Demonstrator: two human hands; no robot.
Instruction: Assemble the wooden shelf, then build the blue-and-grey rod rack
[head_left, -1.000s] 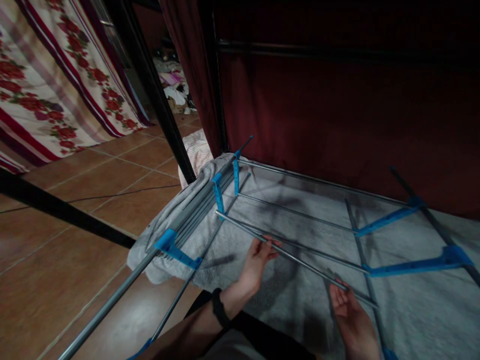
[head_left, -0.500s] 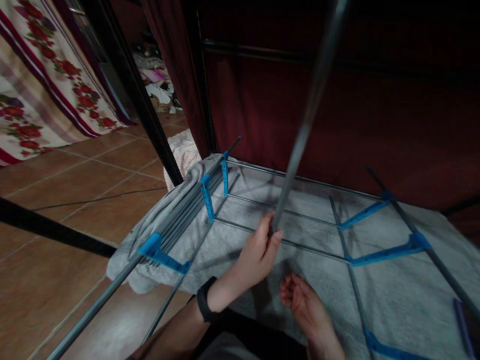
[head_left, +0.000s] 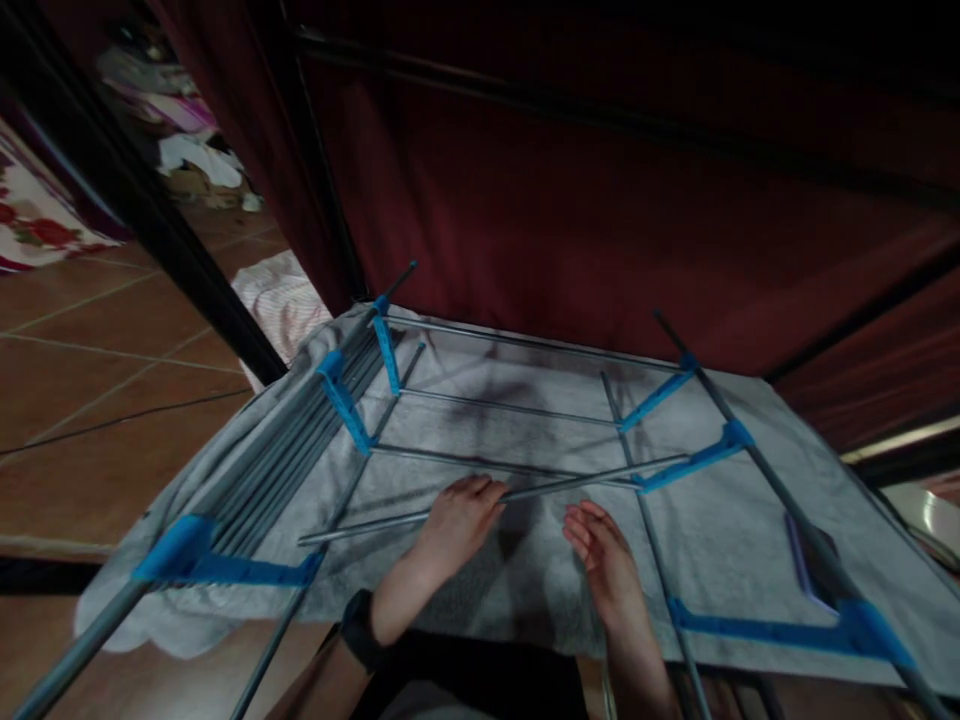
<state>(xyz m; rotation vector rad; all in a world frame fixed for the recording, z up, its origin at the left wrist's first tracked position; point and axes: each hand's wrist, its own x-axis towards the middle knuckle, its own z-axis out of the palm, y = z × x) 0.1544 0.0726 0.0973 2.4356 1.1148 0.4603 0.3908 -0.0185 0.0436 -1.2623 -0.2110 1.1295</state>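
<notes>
My left hand [head_left: 466,520] is wrapped round a thin grey metal rod [head_left: 555,488], which lies slantwise across the rack frame, its right end over a blue bracket. To the right, my right hand [head_left: 600,545] hovers below the rod with its fingers apart and holds nothing. Around both hands lies a rack frame of grey tubes [head_left: 772,480] joined by blue plastic brackets [head_left: 690,468]. Several crossbars [head_left: 517,406] span its far half. On the left, a row of loose grey rods [head_left: 300,440] rests beside the blue bracket [head_left: 225,568].
A grey blanket [head_left: 540,370] covers the bed under the frame. A phone [head_left: 814,560] lies at the right. Dark metal posts [head_left: 150,200] and a dark red curtain [head_left: 525,200] bound the bed. Tiled floor [head_left: 112,370] shows at left.
The rod in my left hand has swung down from a raised, upright tilt to lie nearly level across the frame. The view has turned to the right. My right hand's fingers have opened.
</notes>
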